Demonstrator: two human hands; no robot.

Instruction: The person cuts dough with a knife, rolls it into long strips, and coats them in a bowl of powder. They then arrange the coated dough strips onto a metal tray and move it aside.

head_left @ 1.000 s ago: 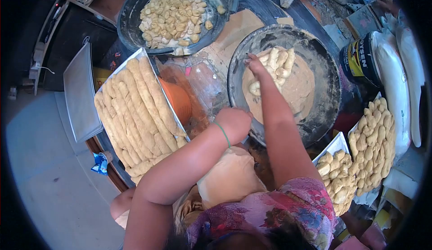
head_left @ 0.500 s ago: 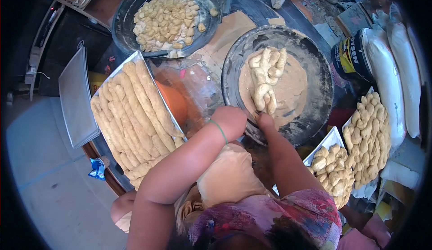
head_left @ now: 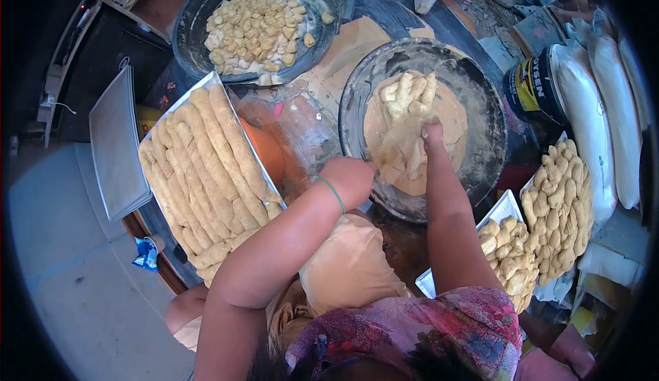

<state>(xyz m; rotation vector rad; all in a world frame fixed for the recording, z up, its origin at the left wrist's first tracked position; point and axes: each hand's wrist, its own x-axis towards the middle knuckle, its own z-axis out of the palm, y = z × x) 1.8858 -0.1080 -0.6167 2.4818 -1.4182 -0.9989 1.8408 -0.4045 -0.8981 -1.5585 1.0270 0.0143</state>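
A wide black basin (head_left: 480,175) stands in front of me, with a layer of pale brown powder (head_left: 449,117) on its bottom. Twisted pieces of dough (head_left: 412,93) lie on this powder; their near part is smeared by motion under a cloud of powder. My right hand (head_left: 433,132) is over the basin beside the dough, its fingers mostly hidden and blurred. At the basin's near left rim, my left hand (head_left: 353,180) is closed, fingers curled against the edge.
To the left, a tray (head_left: 250,154) carries long coated dough strips (head_left: 199,168). Dough lumps (head_left: 257,27) fill another basin (head_left: 185,48) at the back. Trays of twisted dough (head_left: 559,202) stand on the right, near a black bucket (head_left: 532,86) and white sacks (head_left: 590,120). An orange container (head_left: 264,151) sits beside the strips.
My right hand has moved from the basin's near rim up and right, over the powder. The near part of the dough has become blurred by flying powder. My left hand stays at the rim.
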